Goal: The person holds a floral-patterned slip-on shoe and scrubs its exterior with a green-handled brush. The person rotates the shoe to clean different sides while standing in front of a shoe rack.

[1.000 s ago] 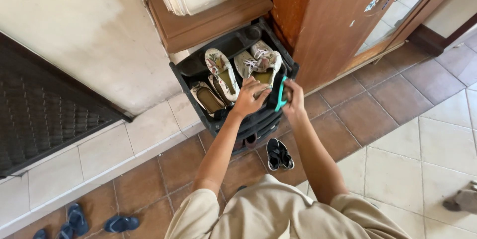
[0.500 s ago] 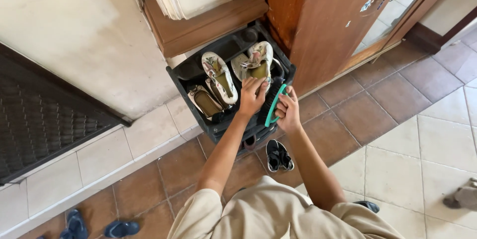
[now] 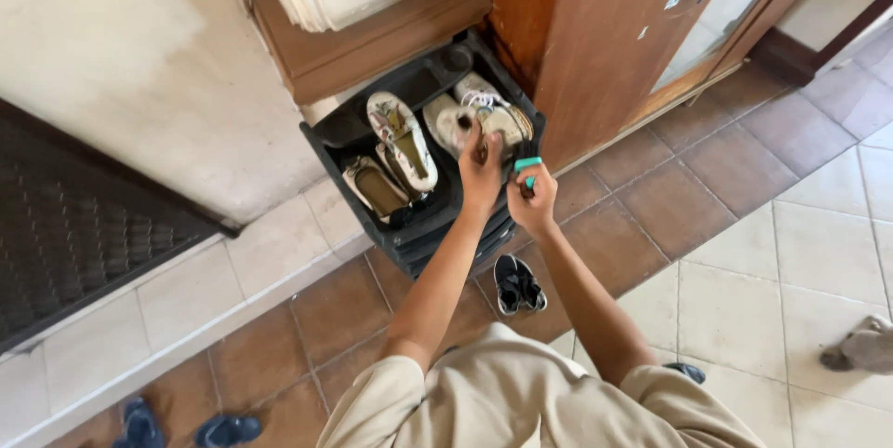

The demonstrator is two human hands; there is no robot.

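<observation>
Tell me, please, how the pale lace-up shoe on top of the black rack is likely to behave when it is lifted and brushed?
The pale lace-up shoe looks like soft fabric, so it probably flexes under the left hand. It seems light for its size. Its loose laces may dangle or snag on the green-handled brush in the right hand.

Pale floral lace-up shoe (image 3: 488, 118) sits tipped up at the right end of the black shoe rack's (image 3: 335, 136) top tier. Teal-handled brush (image 3: 526, 166) pokes up just beside it.
</observation>
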